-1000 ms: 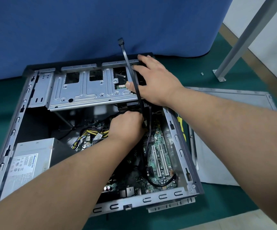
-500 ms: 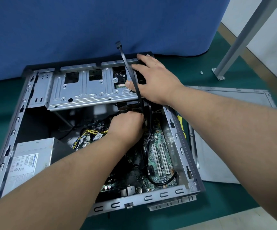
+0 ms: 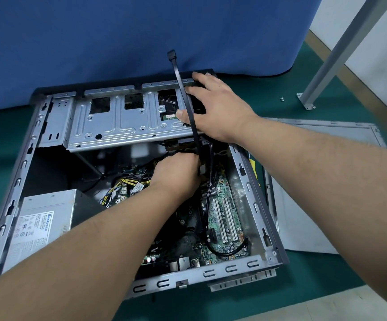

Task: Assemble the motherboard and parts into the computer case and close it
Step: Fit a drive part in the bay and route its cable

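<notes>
The left hand (image 3: pixel 176 172), fingers curled and hidden, seemingly plugged a cable under the drive cage (image 3: pixel 123 121); the right hand (image 3: pixel 213 107), fingers spread, braced the cage. Seating the connector came next.

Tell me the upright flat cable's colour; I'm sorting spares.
Black, seen in the head view: flat cable.

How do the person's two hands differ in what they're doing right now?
The right hand lies spread on top of the metal drive cage, fingers fairly straight; the left hand is curled, reaching down inside the case. The right hand's thumb presses the flat black cable; what the left hand grips is hidden. Both work near that cable.
</notes>
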